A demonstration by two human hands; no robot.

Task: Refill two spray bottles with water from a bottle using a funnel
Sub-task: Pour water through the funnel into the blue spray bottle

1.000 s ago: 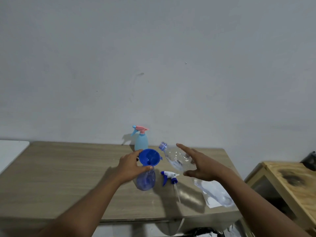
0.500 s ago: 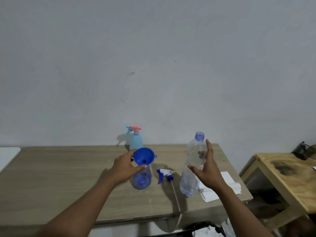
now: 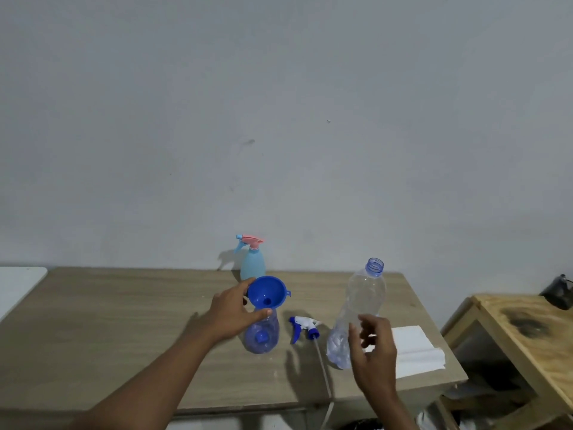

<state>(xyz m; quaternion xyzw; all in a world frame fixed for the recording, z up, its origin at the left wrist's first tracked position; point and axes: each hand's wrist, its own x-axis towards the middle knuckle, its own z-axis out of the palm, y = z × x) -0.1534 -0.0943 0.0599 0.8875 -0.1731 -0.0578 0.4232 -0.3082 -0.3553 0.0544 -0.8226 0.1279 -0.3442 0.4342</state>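
A blue funnel [image 3: 269, 293] sits in the neck of a translucent blue spray bottle [image 3: 263, 335] standing on the wooden table [image 3: 124, 321]. My left hand [image 3: 231, 311] grips the funnel, one finger over its rim and the thumb under its bowl. Right of it the bottle's blue-and-white spray head [image 3: 302, 326] lies on the table with its tube trailing toward me. A clear, uncapped water bottle [image 3: 361, 302] stands upright farther right. My right hand [image 3: 372, 347] hovers in front of its lower part with fingers loose and holds nothing. A light-blue spray bottle with a pink trigger [image 3: 252, 262] stands at the back by the wall.
A folded white paper towel [image 3: 414, 349] lies near the table's right edge. A lower wooden side table [image 3: 527, 333] stands to the right, across a gap. A white surface [image 3: 18, 283] adjoins the table on the left. A grey wall runs behind the table.
The water bottle went from tilted toward the funnel to standing upright on the table. My right hand let go of it and drew back. My left hand kept hold of the funnel.
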